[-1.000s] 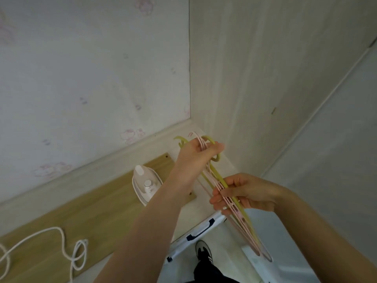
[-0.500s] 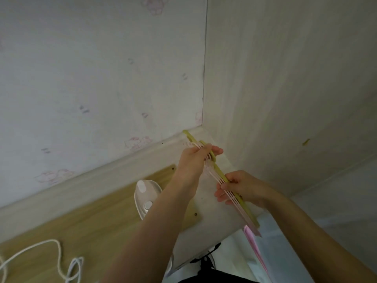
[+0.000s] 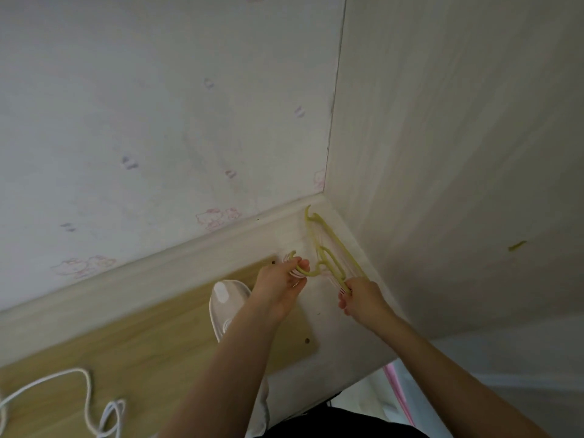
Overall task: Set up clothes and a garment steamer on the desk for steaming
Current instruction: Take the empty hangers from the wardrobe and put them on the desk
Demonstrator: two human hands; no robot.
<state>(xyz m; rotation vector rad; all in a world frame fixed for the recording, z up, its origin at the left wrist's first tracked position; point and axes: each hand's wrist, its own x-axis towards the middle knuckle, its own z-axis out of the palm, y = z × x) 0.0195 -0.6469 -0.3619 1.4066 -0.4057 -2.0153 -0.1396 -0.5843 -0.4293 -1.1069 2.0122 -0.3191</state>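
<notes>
Head camera, looking down into a corner where a papered wall meets a pale wood-grain panel. Over the last second the bundle of hangers, yellow-green and pink, has come down from mid-air, where both hands held it tilted, to the white end of the bench, and it now lies nearly flat there in the corner. The left hand is curled around the hooks at the near-left end; the right hand pinches the bars at the other end between thumb and fingers. Whether the hangers rest fully on the surface or are just above it cannot be told. This likely means the hangers are being parked so that clothes can go on next; no garment shows here. The white steamer stands on the wood-toned part of the bench, just beside the left wrist and partly hidden by the forearm. Its white cord trails in loops at lower left, and no plug or socket is in view. No brand, label or readable writing appears; the wallpaper carries only faint pink cartoon cat figures and small bows.
</notes>
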